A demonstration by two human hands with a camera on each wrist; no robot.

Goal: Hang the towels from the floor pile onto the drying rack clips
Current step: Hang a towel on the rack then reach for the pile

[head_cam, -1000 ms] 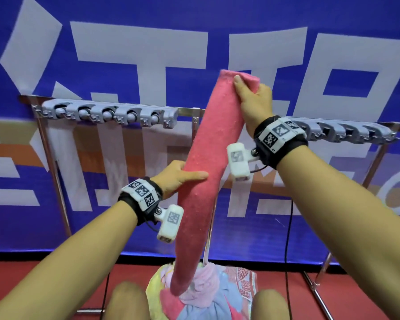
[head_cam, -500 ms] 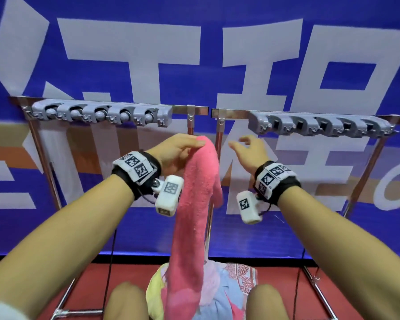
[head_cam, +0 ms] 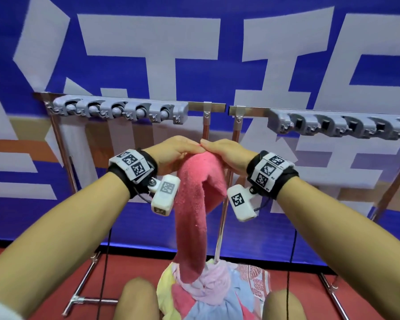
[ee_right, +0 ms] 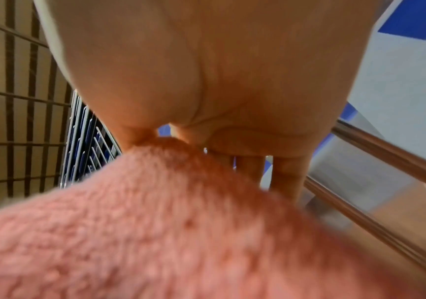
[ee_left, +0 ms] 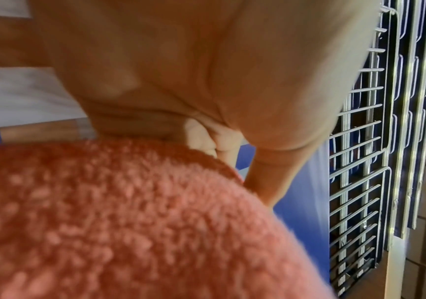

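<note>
Pink towel point(head_cam: 195, 204) held by both hands.

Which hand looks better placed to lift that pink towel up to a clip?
Probably either: left hand and right hand both hold the fluffy pink towel, midway between both grey clip rows.

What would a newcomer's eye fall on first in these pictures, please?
First, the pink towel, held at its top by the left hand and the right hand, hanging in front of the rack down to the pile of towels on the red floor. Behind stand two rows of grey clips on the rack's bar, all without towels.
</note>
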